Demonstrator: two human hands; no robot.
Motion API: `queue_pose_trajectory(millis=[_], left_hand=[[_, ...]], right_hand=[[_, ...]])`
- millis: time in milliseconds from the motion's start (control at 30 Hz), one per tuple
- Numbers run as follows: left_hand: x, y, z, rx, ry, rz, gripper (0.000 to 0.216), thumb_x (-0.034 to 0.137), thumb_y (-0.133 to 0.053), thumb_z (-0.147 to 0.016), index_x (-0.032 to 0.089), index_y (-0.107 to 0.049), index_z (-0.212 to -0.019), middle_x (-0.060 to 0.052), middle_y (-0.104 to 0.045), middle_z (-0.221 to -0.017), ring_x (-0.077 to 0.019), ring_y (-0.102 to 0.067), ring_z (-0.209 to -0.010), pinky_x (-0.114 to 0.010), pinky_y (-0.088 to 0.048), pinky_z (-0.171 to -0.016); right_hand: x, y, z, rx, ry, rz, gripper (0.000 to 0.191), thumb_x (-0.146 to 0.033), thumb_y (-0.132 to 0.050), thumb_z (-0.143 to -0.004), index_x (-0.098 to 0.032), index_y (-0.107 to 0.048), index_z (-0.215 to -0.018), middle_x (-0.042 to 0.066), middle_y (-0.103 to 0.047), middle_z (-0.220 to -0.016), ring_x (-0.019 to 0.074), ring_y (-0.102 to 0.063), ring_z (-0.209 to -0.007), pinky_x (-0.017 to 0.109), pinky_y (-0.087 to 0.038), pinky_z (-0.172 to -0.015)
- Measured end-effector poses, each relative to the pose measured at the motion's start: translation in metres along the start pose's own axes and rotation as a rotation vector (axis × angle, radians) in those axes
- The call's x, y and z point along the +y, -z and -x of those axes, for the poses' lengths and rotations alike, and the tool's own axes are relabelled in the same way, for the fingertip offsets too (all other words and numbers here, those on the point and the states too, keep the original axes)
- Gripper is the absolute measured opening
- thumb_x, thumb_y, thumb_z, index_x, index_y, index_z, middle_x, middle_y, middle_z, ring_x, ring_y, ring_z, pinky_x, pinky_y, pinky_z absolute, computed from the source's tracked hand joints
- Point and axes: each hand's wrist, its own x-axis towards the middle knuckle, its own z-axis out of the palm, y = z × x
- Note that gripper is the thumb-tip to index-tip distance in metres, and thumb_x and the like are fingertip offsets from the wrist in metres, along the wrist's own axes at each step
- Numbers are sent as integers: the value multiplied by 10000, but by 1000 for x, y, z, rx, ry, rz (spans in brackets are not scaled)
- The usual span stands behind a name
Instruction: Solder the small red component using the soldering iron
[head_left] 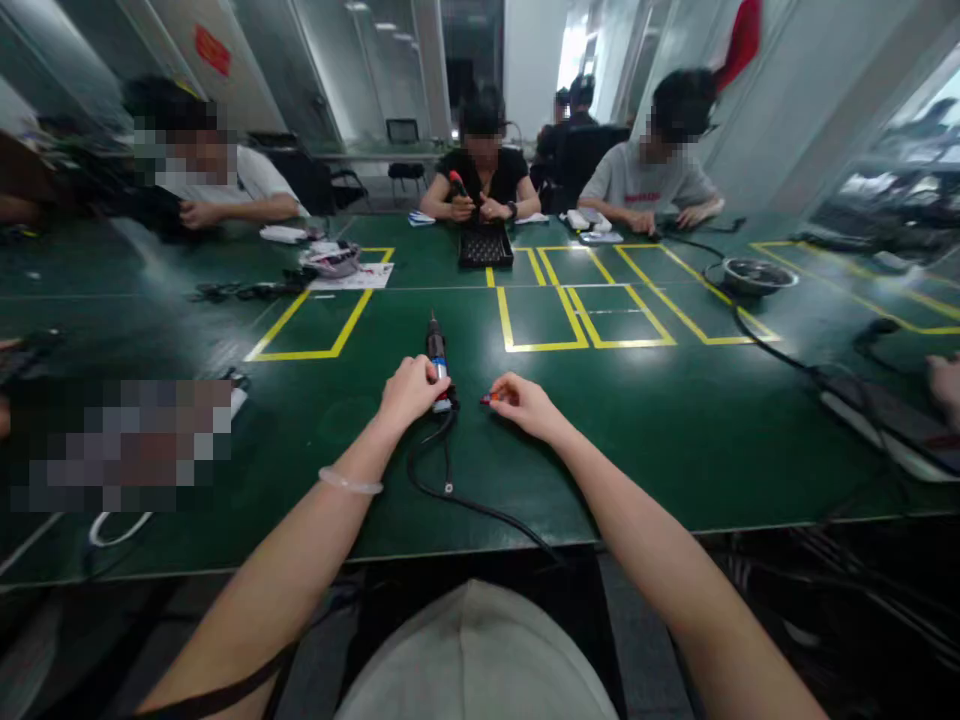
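Observation:
On the green table, my left hand (412,393) is closed round the lower body of an electric screwdriver (436,345), whose thin bit points away from me. A black cord (420,485) loops from its rear end toward the table's near edge. To the right, apart from the screwdriver, my right hand (521,402) pinches a small red and orange piece (487,398). Fingers cover most of that piece, so its kind cannot be made out. Near the cord lies a small ring-shaped metal end (448,488).
Yellow tape outlines (544,347) mark the green table (360,400). Across it, a person holds a red-tipped tool (457,182) over a black tray (486,248). A round metal dish (759,275) and a thick black cable (772,352) lie to the right. Other people sit at both sides.

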Motion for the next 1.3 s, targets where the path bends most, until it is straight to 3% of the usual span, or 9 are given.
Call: queue_pose_trajectory(millis=[133, 267, 667, 833, 1300], left_hand=[[27, -11, 0, -20, -58, 31, 246, 441, -600, -804, 205, -545, -852, -45, -578, -952, -200, -616, -843, -291, -436, -699], [38, -17, 4, -25, -99, 76, 245, 439, -597, -813, 206, -539, -858, -38, -576, -970, -187, -624, -832, -283, -436, -693], [37, -26, 8, 12, -113, 105, 268, 481, -557, -850, 217, -542, -894, -31, -574, -1001, -179, -641, -830, -288, -442, -681], [37, -27, 11, 24, -119, 115, 277, 491, -532, -868, 216, -528, -903, -35, -570, -1012, -184, -644, -848, -292, -456, -684], [40, -23, 20, -8, -169, 104, 515, 588, -522, -852, 276, -513, -1262, -80, -491, -1200, -246, -623, -1012, -350, -510, -816]], right_hand=[[-2, 0, 1, 21, 6, 90, 152, -249, -607, -787, -166, -580, -911, -28, -573, -709, 103, -489, -604, 222, -382, -602], [-3, 2, 2, 57, -4, 131, 128, -223, -602, -779, -168, -578, -892, -27, -580, -718, 106, -499, -617, 221, -391, -610], [4, -1, -2, 66, 66, 231, 125, -227, -676, -792, -158, -654, -894, 15, -590, -833, 113, -541, -682, 243, -430, -682], [1, -2, -1, 48, 12, 119, 158, -186, -639, -795, -138, -662, -944, 5, -634, -746, 110, -554, -628, 227, -432, -626], [5, 3, -1, 43, 17, 129, 268, -72, -490, -806, -151, -712, -933, 33, -733, -868, 132, -630, -739, 240, -459, -721]])
